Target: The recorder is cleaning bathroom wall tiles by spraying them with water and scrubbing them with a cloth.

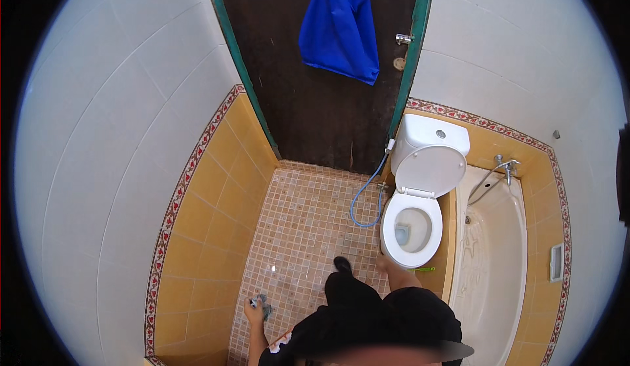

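At the lower left, my left hand [253, 312] is closed on a crumpled grey cloth [266, 307] above the tiled floor. My right hand [383, 264] is low beside the front of the white toilet bowl [388, 240]; it is blurred, and whether it holds anything cannot be told. The toilet seat [436, 233] is down and its lid [431, 169] is raised against the cistern [433, 132]. A thin green plastic item [424, 269] shows just below the bowl's front edge, near my right forearm.
A bathtub [492, 277] with a chrome mixer tap [509, 166] lies right of the toilet. A blue hose [354, 208] loops onto the mosaic floor [300, 218]. A blue bag [339, 31] hangs on the dark door [305, 120]. A soap dish [556, 262] is on the right wall.
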Demonstrator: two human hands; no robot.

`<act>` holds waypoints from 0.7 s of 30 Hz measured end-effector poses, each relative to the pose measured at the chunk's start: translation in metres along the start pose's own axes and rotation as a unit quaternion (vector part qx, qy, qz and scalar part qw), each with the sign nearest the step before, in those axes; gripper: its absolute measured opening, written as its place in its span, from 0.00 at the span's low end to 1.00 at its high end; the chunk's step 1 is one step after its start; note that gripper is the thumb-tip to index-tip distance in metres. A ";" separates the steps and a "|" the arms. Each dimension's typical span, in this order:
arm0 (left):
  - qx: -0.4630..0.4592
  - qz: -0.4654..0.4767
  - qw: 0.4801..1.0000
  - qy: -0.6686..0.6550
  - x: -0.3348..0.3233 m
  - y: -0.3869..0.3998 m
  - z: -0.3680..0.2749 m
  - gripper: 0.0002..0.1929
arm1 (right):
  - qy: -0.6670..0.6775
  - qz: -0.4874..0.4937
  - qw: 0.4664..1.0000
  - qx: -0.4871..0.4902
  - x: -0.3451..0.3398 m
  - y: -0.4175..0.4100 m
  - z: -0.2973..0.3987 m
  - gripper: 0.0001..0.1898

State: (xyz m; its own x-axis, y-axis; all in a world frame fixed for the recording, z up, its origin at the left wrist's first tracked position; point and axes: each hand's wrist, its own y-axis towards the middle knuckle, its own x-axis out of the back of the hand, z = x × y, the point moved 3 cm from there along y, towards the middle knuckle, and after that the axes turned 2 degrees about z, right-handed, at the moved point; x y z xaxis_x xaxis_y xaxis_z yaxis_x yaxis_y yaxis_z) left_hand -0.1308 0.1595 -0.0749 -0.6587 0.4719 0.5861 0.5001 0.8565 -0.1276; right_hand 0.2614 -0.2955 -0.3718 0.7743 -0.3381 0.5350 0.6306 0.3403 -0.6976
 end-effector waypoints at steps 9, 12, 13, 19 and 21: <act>0.146 0.053 0.987 0.030 -0.055 0.019 -0.041 0.10 | -0.072 -0.142 0.986 0.054 0.172 0.112 0.177 0.18; 0.101 0.092 0.982 0.132 -0.071 0.014 -0.113 0.10 | 0.128 -0.259 0.957 0.042 0.230 0.145 0.244 0.24; 0.010 0.133 0.979 0.153 -0.096 0.026 -0.145 0.11 | 0.180 -0.322 0.929 0.009 0.263 0.174 0.218 0.28; 0.037 0.204 0.962 0.180 -0.137 0.027 -0.197 0.12 | 0.290 -0.472 0.814 0.175 0.381 0.300 0.162 0.27; 0.074 0.211 0.959 0.172 -0.141 0.023 -0.194 0.11 | 0.305 -0.502 0.795 0.152 0.386 0.320 0.152 0.29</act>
State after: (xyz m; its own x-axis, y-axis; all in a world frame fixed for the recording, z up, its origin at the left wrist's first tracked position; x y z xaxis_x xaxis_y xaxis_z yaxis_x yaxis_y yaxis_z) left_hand 0.0825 0.0718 -0.0055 -0.1775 0.7074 0.6841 0.5794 0.6371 -0.5084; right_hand 0.7707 -0.1839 -0.3161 -0.2386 -0.9042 0.3543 0.9700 -0.2046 0.1311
